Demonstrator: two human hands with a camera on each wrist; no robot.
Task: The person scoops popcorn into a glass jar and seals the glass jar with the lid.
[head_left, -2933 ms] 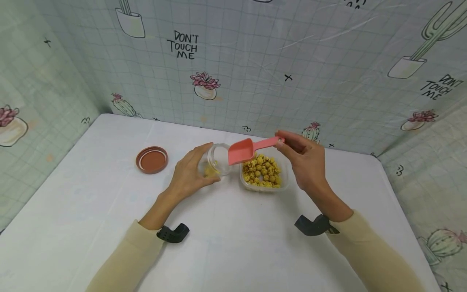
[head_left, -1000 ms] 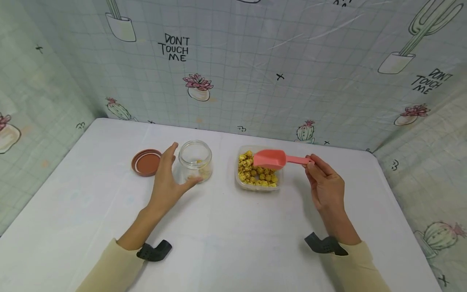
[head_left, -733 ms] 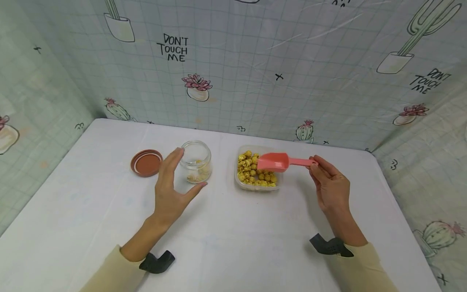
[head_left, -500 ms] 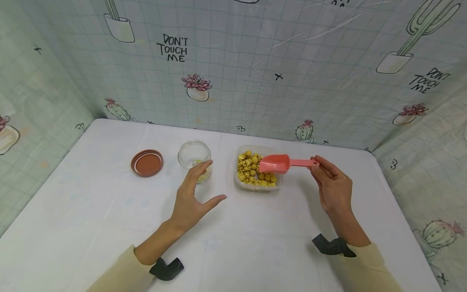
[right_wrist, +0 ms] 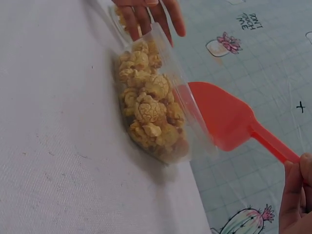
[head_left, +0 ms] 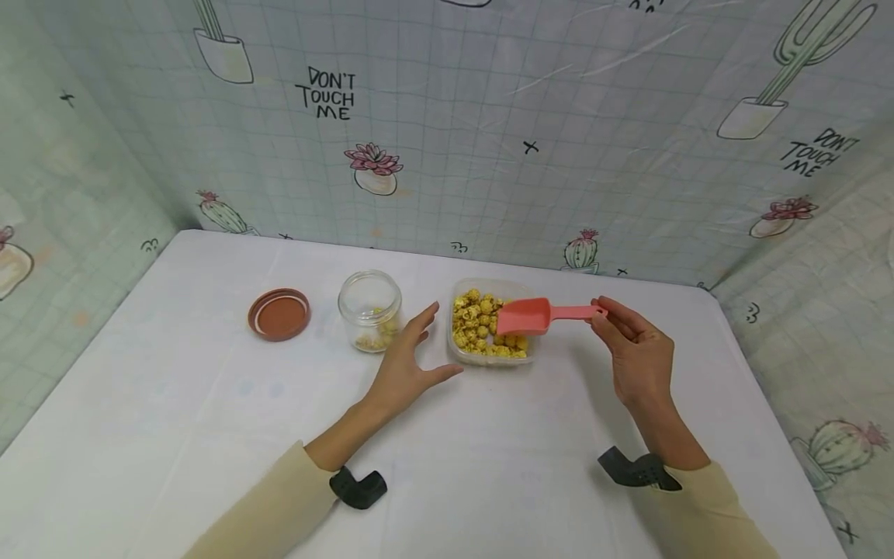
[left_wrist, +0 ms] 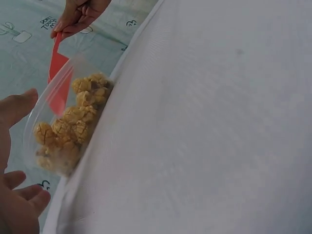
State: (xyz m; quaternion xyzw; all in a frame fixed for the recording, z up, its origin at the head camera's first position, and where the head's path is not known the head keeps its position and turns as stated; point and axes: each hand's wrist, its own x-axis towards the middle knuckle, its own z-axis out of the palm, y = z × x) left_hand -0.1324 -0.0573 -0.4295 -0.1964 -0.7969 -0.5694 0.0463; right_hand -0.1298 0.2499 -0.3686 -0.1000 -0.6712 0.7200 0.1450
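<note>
In the head view my right hand pinches the handle end of a pink scoop. The scoop's bowl dips over a clear plastic container of yellow popcorn. In the right wrist view the scoop's front edge sits inside the container's rim. My left hand is spread with thumb and fingers apart, just left of the container, holding nothing. Behind it a clear jar stands upright without its lid, with a little popcorn at the bottom; the hand's edge overlaps the jar in this view.
A reddish-brown round lid lies upside down left of the jar. Everything stands on a white-covered table, with a patterned cloth rising directly behind its far edge.
The left hand held the jar tilted beside the scoop, then set it upright, let go and moved right toward the container. The right hand brought the scoop from the jar's mouth over the popcorn.
</note>
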